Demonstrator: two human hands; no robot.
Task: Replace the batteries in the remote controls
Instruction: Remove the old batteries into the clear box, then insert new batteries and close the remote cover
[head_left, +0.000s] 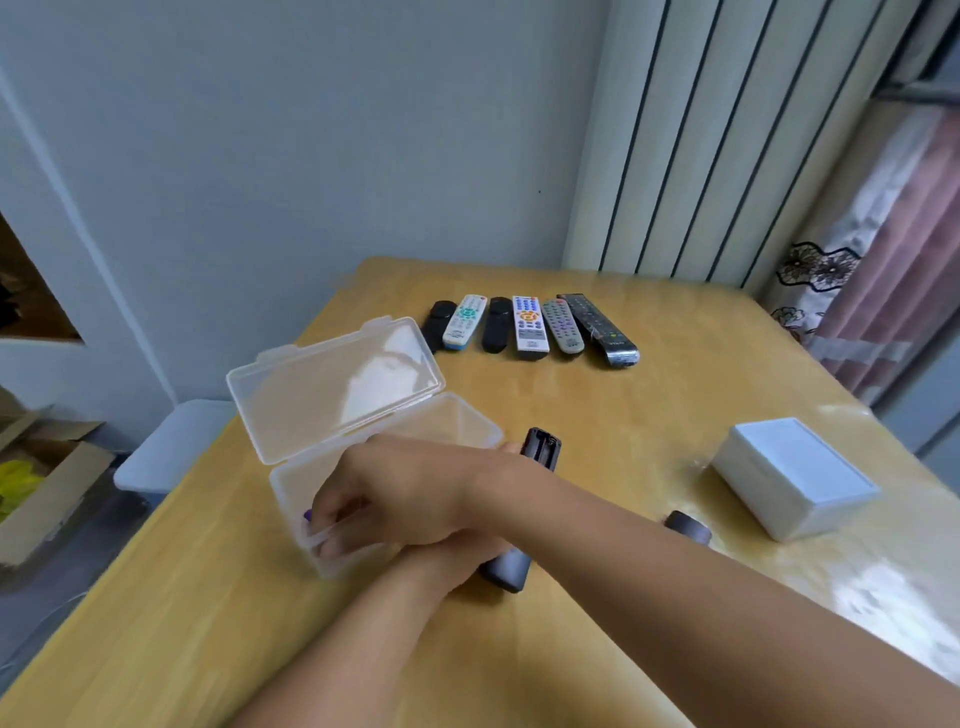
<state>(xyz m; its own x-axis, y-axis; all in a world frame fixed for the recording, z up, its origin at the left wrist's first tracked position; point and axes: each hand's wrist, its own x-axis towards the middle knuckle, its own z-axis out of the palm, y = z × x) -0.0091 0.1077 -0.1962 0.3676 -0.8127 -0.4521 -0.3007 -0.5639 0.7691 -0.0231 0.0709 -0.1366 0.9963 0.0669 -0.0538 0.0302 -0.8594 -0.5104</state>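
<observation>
Reaching across into the clear plastic box (332, 483) with the right hand (395, 499), fingers curled down over the near wall and pinching what looks like a purple-tipped battery (307, 515); only that small tip shows, so cannot tell more of it. Holding the dark remote (537, 452) with the left hand (467, 553), mostly hidden under the crossing right forearm, back side up and battery bay open at the far end. Lying apart on the worktop (597, 405) near the white box (795, 478): a dark rounded piece (688, 526), probably the remote's cover.

Judging the battery as small, hard, smooth and light: likely to roll or slip, so best pinched across its middle between thumb and fingertips, not by an end. Judging the remote as a stiff, light plastic shell, safe to clasp round its lower body, leaving the bay free. Treating the bay's springs and contacts as the delicate part: pressing in gently, end against spring first. Expecting the thin box with its upright hinged lid (332, 384) to slide or tip if nudged at the wall.

Waiting in a row at the far side: six more remotes (530, 327), well apart from both hands.
</observation>
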